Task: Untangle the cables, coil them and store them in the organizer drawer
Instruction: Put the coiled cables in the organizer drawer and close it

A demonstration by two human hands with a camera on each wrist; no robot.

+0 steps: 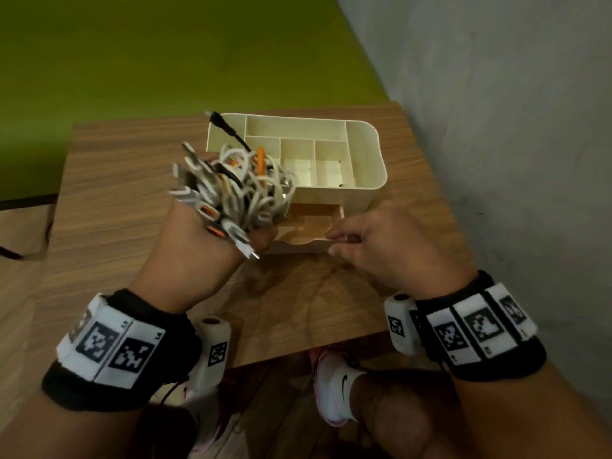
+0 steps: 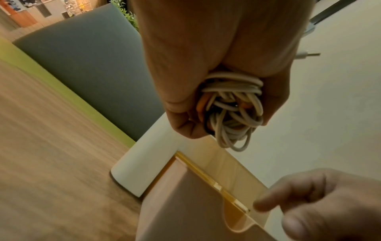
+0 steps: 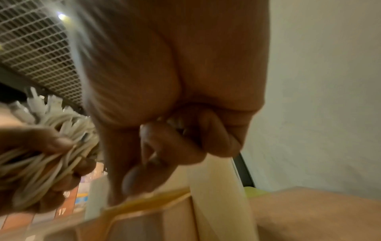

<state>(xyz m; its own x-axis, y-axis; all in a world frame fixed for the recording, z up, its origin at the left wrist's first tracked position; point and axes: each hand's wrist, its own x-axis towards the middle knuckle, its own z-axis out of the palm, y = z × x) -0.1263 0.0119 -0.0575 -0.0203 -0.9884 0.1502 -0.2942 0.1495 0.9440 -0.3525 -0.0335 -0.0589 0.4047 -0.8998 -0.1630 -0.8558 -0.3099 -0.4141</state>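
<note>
Left hand is up in a tight fist, fingers wrapped around a fat bundle of cables, plug ends poking out past the knuckles. Right hand sits lower, palm down, fingers curled in, with thumb and fingertips at the front edge of the drawer. Both wrists have black bands with white marker blocks.

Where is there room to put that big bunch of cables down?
The open drawer looks bare, right below the cables in the left hand. The organizer's top compartments are bare too. It's crowded at the drawer front, where the right hand is.
</note>
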